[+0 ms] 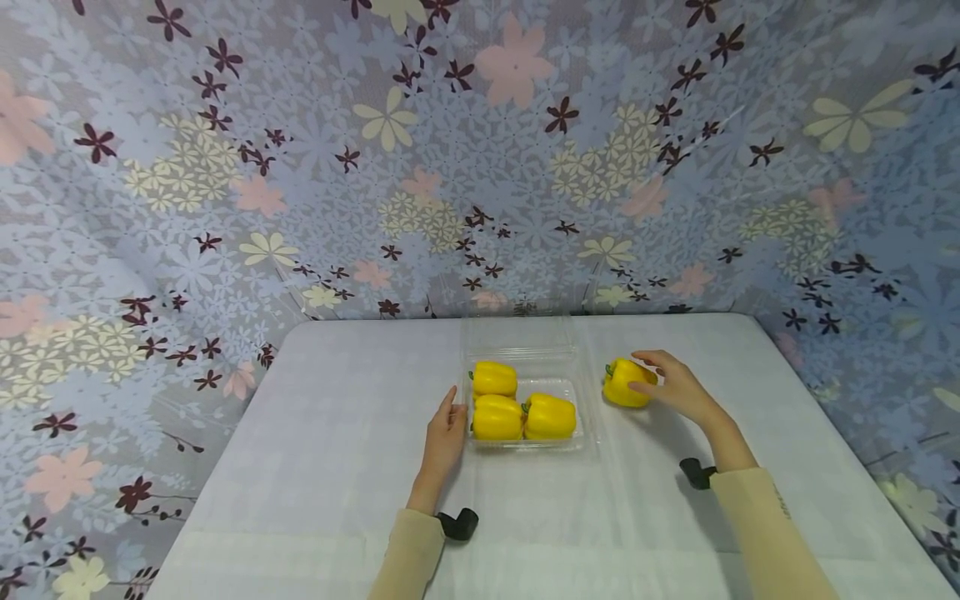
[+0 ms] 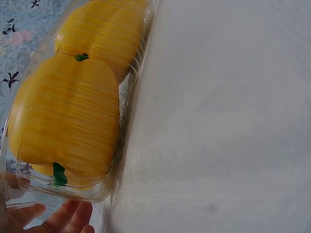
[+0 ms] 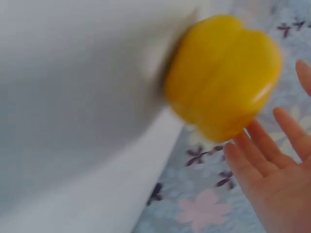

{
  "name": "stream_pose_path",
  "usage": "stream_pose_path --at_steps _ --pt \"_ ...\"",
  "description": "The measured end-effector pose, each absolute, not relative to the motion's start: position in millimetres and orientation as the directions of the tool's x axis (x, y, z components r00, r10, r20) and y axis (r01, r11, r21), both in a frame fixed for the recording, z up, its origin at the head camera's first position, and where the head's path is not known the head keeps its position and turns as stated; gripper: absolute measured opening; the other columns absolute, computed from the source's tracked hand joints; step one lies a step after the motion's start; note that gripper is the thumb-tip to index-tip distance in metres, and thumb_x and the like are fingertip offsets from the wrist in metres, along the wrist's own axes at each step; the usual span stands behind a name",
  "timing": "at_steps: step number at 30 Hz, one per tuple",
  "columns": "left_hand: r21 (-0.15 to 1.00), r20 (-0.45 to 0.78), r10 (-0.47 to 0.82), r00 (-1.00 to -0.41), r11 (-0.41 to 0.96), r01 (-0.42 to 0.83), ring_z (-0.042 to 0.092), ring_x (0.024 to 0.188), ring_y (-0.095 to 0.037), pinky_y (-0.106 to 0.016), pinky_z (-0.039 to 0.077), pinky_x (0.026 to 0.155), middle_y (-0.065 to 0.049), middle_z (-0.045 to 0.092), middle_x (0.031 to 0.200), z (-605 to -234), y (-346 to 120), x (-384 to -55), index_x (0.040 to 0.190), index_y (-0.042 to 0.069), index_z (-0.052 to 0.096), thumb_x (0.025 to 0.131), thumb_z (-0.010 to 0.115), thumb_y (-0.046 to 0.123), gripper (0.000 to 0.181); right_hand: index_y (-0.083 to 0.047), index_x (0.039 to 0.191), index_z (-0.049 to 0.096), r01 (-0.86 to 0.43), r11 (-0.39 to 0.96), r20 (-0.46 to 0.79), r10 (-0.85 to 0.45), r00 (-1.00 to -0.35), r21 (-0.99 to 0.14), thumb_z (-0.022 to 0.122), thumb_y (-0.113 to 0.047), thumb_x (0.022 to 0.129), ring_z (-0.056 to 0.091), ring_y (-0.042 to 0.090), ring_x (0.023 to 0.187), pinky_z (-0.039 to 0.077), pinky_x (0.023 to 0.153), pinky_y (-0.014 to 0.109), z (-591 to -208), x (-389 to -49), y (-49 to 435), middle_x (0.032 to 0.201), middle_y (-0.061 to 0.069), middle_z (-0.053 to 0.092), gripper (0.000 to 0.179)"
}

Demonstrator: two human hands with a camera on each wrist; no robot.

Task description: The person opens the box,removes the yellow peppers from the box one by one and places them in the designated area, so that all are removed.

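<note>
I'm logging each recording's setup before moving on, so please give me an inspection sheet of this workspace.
Surface: white-covered table.
Job's things: open clear container holding three yellow peppers; a fourth pepper sits outside, to its right.
Clutter: nothing seen.
Hands: left hand at the container's left side; right hand at the fourth pepper, fingers apart, firm grip not evident. A black device is at each wrist.
Cables: nothing seen.
Surroundings: floral fabric behind and beside the table.
</note>
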State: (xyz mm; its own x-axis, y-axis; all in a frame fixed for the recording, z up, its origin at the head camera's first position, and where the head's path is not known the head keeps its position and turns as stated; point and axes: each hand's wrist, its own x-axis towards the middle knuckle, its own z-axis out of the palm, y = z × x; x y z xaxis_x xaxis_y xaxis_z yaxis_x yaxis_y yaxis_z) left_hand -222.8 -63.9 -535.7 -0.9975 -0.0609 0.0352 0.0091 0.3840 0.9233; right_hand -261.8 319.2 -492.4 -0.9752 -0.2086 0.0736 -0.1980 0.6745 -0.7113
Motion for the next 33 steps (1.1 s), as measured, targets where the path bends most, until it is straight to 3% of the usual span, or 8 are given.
stream_pose_path --at_steps 7,15,25,33 --pt "0.927 0.026 -0.063 -0.998 0.376 0.000 0.057 0.092 -0.019 -0.034 0.048 0.082 -0.016 0.063 0.114 -534.9 -64.0 -221.4 0.146 0.009 0.038 0.101 0.046 0.022 0.048 0.004 0.136 0.045 -0.280 0.603 0.149 -0.258 -0.954 -0.747 0.065 -0.015 0.090 0.040 0.045 0.125 0.028 0.107 0.062 -469.3 -258.8 280.9 0.134 0.026 0.046 0.053" --pt "0.926 0.029 -0.064 -0.998 0.378 0.003 0.058 0.093 -0.020 -0.035 0.049 0.082 -0.016 0.063 0.114 -535.0 -63.2 -223.2 0.146 0.010 0.039 0.101 0.046 0.023 0.047 -0.002 0.135 0.049 -0.330 0.590 0.151 -0.332 -0.931 -0.737 0.068 -0.017 0.088 0.044 0.042 0.124 0.036 0.101 0.061 -459.2 -252.8 239.9 0.135 0.021 0.049 0.053" --pt "0.923 0.042 -0.064 -0.997 0.385 0.014 0.059 0.095 -0.021 -0.039 0.049 0.085 -0.016 0.063 0.114 -534.2 -63.9 -223.2 0.145 0.009 0.039 0.100 0.046 0.022 0.047 -0.007 0.136 0.048 -0.338 0.556 0.106 -0.408 -0.907 -0.759 0.069 -0.023 0.087 0.043 0.041 0.128 0.035 0.104 0.060 -471.3 -245.5 206.8 0.137 0.017 0.049 0.055" --pt "0.923 0.037 -0.060 -0.998 0.385 0.011 0.058 0.091 -0.018 -0.034 0.049 0.081 -0.016 0.063 0.113 -536.0 -65.0 -223.3 0.145 0.008 0.039 0.101 0.046 0.022 0.047 -0.001 0.136 0.048 -0.404 0.549 0.088 -0.512 -0.854 -0.732 0.072 -0.023 0.084 0.048 0.038 0.125 0.037 0.105 0.055 -492.6 -240.5 185.9 0.134 0.019 0.051 0.061"
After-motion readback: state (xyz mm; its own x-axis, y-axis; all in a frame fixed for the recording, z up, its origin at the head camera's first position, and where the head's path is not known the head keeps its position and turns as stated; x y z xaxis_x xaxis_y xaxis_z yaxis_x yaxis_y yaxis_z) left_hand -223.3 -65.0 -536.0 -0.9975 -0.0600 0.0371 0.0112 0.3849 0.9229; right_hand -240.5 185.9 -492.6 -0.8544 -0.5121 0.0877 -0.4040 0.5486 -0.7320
